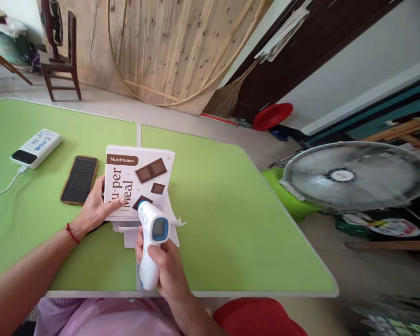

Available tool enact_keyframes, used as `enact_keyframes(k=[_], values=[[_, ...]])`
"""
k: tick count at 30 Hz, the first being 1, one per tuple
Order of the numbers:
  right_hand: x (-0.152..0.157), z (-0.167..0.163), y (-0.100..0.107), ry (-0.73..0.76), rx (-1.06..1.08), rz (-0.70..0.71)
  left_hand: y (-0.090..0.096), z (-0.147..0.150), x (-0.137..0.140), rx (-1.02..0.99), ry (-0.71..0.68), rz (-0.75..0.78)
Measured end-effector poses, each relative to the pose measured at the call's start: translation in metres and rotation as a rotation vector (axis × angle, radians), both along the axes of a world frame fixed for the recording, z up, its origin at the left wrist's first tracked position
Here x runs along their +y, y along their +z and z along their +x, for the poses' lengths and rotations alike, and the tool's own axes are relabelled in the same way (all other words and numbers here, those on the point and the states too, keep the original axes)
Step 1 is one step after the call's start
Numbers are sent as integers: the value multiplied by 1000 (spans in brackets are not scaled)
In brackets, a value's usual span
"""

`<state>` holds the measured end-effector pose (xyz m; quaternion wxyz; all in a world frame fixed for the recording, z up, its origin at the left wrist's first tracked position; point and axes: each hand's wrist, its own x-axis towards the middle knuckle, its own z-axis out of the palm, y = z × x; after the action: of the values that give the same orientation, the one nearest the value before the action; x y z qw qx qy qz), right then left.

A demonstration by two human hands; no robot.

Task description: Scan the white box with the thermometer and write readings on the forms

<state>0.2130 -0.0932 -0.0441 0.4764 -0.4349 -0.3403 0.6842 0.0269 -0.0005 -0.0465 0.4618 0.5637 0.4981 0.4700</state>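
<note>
My left hand (97,205) grips the left side of a white cardboard box (157,161) printed "NutriMotion" with brown chocolate bars; the thumb lies across its front. Its lower end has white flaps (129,238) hanging out over the table. In my right hand (168,266) is a white and blue infrared thermometer (150,247), fingers wrapped round its handle. The thermometer's head overlaps the box's lower right part, and its small screen faces me, with no readable figures. Whether its tip touches the box I cannot tell.
On the green folding table (224,210) a phone (80,179) lies beside my left hand. Farther left is a white power bank (37,148) with a cable. A large fan (350,175) stands right of the table. A red stool (259,318) shows near the front edge.
</note>
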Motion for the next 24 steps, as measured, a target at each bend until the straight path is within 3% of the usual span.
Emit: enact_keyframes(k=[12,24], values=[[3,-2,-3,-42,-57,-41,12,4,1,33,2,2],[2,-3,-8,-54,-52,-54,11,3,1,0,-36,-7]])
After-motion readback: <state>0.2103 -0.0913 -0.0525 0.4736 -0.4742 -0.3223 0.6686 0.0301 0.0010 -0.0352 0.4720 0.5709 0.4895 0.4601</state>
